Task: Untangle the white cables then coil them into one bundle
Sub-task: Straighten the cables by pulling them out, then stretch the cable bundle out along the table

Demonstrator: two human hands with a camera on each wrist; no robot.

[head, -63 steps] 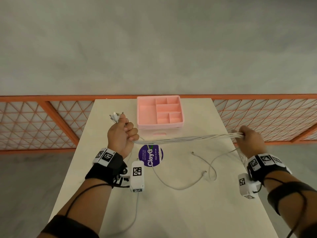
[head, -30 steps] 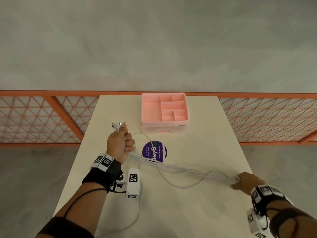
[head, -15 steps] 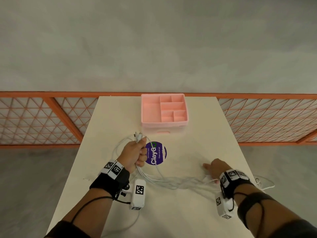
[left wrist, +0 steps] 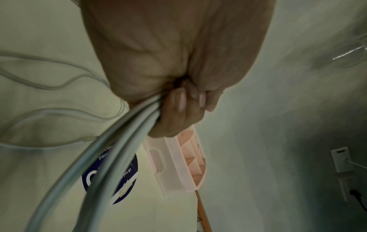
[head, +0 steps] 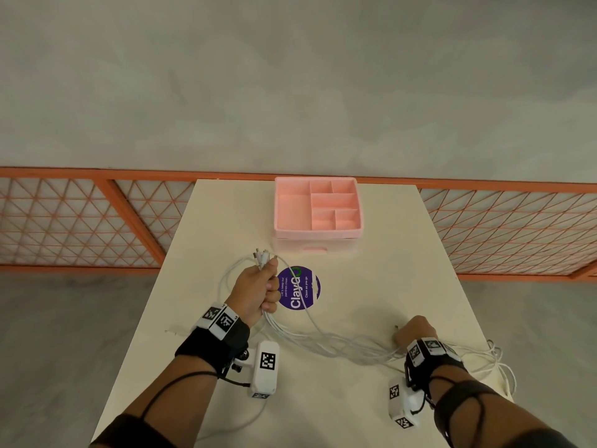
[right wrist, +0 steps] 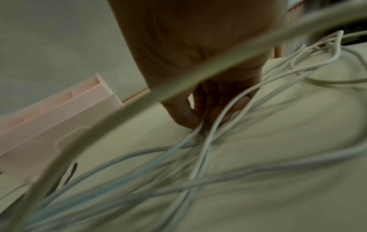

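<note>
Several white cables lie in a slack strand across the cream table, from my left hand to my right. My left hand grips them in a fist beside the purple sticker. Their connector ends stick out above its thumb. In the left wrist view the curled fingers close round the cables. My right hand is down on the table at the right. In the right wrist view its fingertips pinch cable strands against the tabletop.
A pink compartment tray stands at the table's far middle, and a round purple sticker lies in front of it. Loose cable loops trail over the right table edge. An orange mesh railing runs behind the table.
My right hand swept from the far right down to the near right of the table, drawing the cables with it. My left hand shifted right toward the sticker. The taut strand went slack.
</note>
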